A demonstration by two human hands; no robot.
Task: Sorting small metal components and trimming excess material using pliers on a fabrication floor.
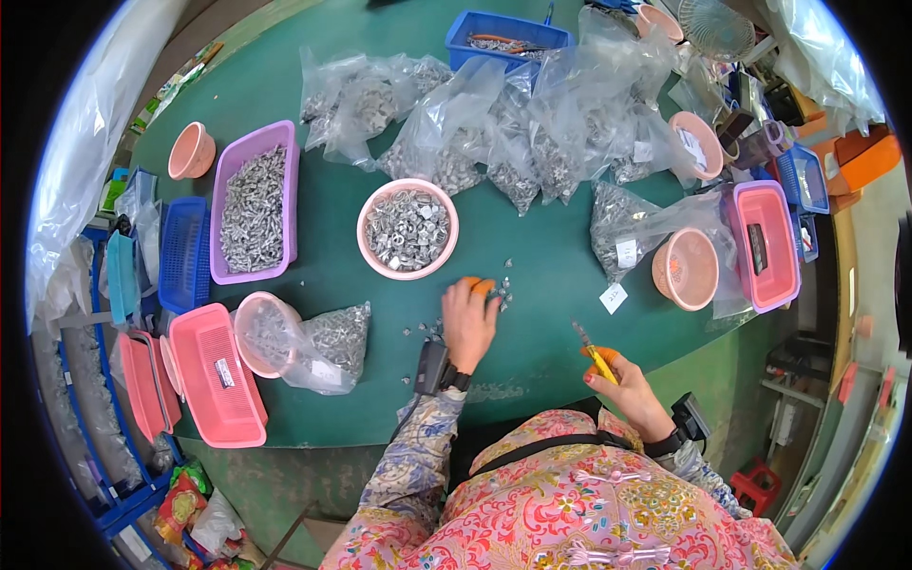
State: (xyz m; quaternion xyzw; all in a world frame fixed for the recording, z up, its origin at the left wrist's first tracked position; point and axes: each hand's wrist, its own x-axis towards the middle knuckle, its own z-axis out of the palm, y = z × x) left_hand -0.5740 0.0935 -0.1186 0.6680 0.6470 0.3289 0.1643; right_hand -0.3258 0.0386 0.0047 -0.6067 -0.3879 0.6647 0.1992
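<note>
My left hand (469,326) rests low over the green table with its fingers apart, an orange cover on one fingertip. Small grey metal parts (505,296) lie scattered beside its thumb, and more (429,331) lie by its wrist. Just beyond that hand stands a round pink bowl (362,233) full of similar metal pieces. My right hand (622,382), also with orange finger covers, is closed around a yellow-handled hand tool (599,364) with a narrow metal end pointing away from me. Whether the tool's tip grips a part is too small to tell.
At the left stand a purple basin (290,204) of metal parts, a blue basket (182,256) and a pink basket (237,410). Clear bags of parts (456,142) line the back. On the right are a filled bag (613,228), a pink bowl (686,271) and a pink tray (781,249).
</note>
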